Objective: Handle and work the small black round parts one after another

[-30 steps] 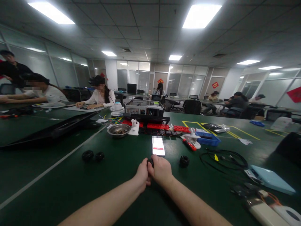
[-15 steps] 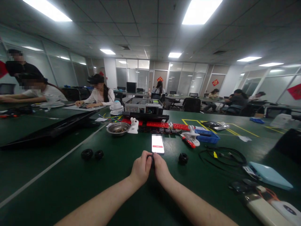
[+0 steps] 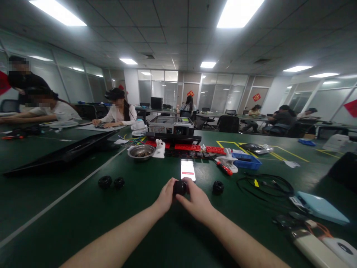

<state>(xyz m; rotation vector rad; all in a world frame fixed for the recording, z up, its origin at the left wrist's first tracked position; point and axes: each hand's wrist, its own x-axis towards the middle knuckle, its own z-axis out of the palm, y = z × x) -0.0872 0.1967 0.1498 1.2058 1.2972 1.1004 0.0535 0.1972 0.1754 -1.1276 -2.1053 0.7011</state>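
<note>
Between my two hands is a black round piece (image 3: 180, 188) that looks like a small tyre. My left hand (image 3: 166, 197) is closed on its left side, the fingers pressed to it. My right hand (image 3: 196, 198) grips the other side, fingers over the top and thumb below. Just beyond my fingers lies a phone (image 3: 187, 170) with a lit screen. One similar black ring (image 3: 218, 187) rests to the right. Off to the left sit a larger black ring (image 3: 105, 182) and a smaller black ring (image 3: 119, 182).
Farther back are a metal bowl (image 3: 141, 158), an opened computer case (image 3: 170, 125), a red-handled screwdriver (image 3: 224, 168) and a blue tray (image 3: 248, 164). A dark panel (image 3: 64, 154) stands left. Cables (image 3: 264, 186) and a light-blue box (image 3: 322, 206) lie right. Other people sit around.
My hands have moved slightly apart, showing more of the black round piece. My right fingers have shifted from pressing together to spanning its right side. The camera view has shifted slightly.
</note>
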